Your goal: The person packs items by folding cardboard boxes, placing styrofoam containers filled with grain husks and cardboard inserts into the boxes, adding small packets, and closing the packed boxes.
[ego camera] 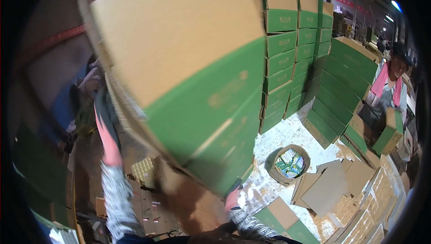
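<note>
A tall load of tan-and-green cardboard cartons, blurred, fills the space before me. Seams across its green face suggest cartons stacked on one another. My right hand, in a pink glove with dark fingers, grips the load's bottom near corner. Up along its left side reaches my left hand, in a similar glove. Its fingers are blurred against the dark background, so I cannot tell whether they touch the cardboard. Both forearms wear patterned grey-and-white sleeves.
Green-and-tan cartons stand in tall columns behind the load, with another stack farther right. A round container of colourful packets sits on the white floor. Flattened cardboard lies nearby. At right, a person handles a carton.
</note>
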`<action>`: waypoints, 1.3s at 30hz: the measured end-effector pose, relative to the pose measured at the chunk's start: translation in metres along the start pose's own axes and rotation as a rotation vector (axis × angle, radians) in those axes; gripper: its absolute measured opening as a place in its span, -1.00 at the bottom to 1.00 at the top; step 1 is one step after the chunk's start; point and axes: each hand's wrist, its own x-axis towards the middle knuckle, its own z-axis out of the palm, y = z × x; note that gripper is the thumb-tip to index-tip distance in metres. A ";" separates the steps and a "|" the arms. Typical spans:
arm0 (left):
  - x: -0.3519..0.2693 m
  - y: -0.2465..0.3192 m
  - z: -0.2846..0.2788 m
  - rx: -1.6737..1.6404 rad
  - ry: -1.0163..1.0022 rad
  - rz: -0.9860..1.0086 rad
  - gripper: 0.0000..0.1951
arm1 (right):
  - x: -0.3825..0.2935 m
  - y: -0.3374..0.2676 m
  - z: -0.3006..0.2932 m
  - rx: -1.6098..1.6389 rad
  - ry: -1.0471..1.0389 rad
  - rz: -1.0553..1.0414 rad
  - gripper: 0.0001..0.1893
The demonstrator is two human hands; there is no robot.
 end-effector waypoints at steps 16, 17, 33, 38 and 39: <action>-0.099 -0.293 0.018 -0.012 -0.296 -0.420 -0.66 | 0.124 -0.116 -0.039 1.264 -0.127 -0.863 -0.55; -0.091 -0.294 0.021 -0.037 -0.303 -0.428 -0.66 | 0.132 -0.116 -0.048 1.219 -0.128 -0.839 -0.56; -0.129 -0.106 0.138 0.145 -0.044 -0.135 -0.51 | -0.146 0.299 -0.086 1.381 0.543 0.456 -0.55; -0.312 -0.082 0.199 0.048 -1.020 -0.510 -0.27 | -0.362 0.387 0.073 0.679 0.600 1.335 -0.18; -0.365 -0.121 0.203 0.359 -1.286 -0.207 -0.18 | -0.383 0.374 0.083 0.802 0.483 1.504 -0.22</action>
